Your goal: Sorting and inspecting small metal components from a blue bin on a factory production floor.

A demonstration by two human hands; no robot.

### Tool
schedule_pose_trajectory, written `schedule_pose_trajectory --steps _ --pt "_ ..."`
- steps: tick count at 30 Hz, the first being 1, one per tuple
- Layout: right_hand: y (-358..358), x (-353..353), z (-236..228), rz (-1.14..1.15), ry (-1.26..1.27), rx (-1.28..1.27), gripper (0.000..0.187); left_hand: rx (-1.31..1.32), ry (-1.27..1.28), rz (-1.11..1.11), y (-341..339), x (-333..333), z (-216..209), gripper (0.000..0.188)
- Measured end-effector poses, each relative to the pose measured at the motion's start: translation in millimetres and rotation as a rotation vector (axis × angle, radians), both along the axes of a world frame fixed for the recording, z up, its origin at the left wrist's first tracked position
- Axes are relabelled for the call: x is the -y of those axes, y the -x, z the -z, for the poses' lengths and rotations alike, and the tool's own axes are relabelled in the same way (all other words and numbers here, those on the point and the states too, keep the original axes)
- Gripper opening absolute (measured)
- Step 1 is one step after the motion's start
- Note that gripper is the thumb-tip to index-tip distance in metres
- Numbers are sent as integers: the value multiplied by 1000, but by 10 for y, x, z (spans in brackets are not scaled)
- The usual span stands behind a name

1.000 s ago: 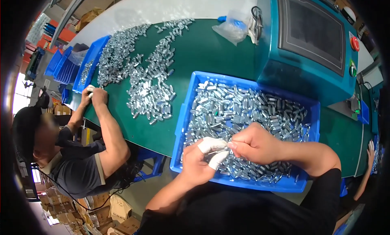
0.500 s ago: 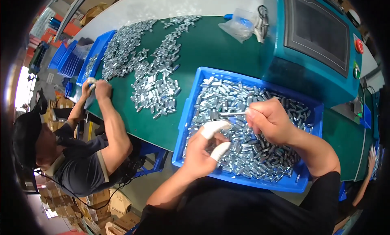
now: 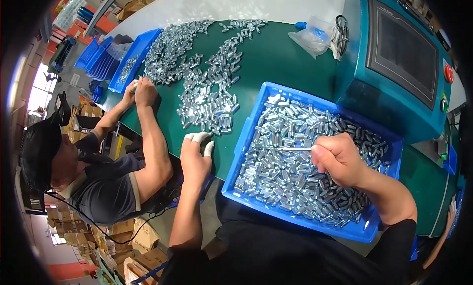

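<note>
My right hand [image 3: 339, 159] is closed around a thin straight metal rod [image 3: 294, 148]. The rod points left over a blue bin [image 3: 236, 179] full of small, shiny, elongated metal pieces [image 3: 295, 179]. To the left of the bin, my left hand [image 3: 196, 157] rests at the near edge of a loose pile of similar metal pieces [image 3: 207, 105] on the green tabletop [image 3: 281, 53]. White coverings sit on its thumb and fingertips. Thumb and fingers are apart, and nothing shows between them.
At left, a co-worker's hands [image 3: 143, 90] work beside a larger pile [image 3: 172, 48] and a blue tray [image 3: 130, 63]. A teal machine [image 3: 359, 83] with a dark screen stands behind the bin. A clear plastic bag [image 3: 313, 41] lies near it. Another person's hand [image 3: 451, 211] shows at far right.
My left hand has moved from over the bin, near the rod's tip, left to the loose pile's edge. My right hand still holds the rod over the bin. The whole view has shifted slightly.
</note>
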State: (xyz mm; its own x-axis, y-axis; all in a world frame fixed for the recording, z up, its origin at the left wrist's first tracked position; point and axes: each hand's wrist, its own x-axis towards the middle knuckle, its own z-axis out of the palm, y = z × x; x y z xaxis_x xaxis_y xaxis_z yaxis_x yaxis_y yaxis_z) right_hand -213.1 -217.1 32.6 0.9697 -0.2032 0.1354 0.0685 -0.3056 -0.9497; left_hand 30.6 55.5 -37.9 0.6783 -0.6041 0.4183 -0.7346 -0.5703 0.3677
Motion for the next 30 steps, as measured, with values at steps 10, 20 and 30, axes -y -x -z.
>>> schedule_pose_trajectory --steps 10,20,30 --pt "1 -24 20 -38 51 -27 37 -168 11 53 137 66 -256 28" --pt "1 -33 49 -198 64 36 31 -1366 707 292 1251 524 -355 13" --pt "23 -45 48 -140 184 50 32 -1379 734 323 1199 481 -242 14"
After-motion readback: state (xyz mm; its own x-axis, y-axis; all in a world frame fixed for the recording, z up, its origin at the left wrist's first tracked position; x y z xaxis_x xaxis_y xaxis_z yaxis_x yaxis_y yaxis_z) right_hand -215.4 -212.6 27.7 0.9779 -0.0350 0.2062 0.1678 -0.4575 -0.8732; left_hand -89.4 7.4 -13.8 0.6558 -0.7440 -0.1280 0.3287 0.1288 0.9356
